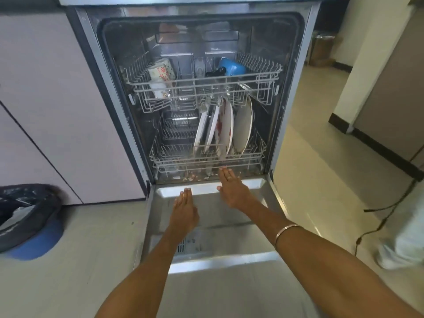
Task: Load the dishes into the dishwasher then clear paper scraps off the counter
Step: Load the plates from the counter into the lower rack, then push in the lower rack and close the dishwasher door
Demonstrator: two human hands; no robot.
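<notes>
The dishwasher stands open with its steel door (206, 244) folded down flat in front of me. Several plates (226, 127) stand on edge in the lower rack (174, 157), one smeared red. The upper rack (263, 81) holds a flowered cup (160, 71) at the left and a blue mug (231, 65) at the right. Both my hands reach over the door, flat and holding nothing. My left hand (184, 208) hovers above the door's inner edge. My right hand (230, 189) has its fingertips at the lower rack's front rim. Crumbs lie along the tub's front sill (190, 178).
A blue bin lined with a black bag (27, 216) stands on the floor at the left, beside pale cabinet fronts (46, 106). A black cable (387, 210) trails across the floor at the right, near a white bag (401, 251). Tiled floor extends past the dishwasher on the right.
</notes>
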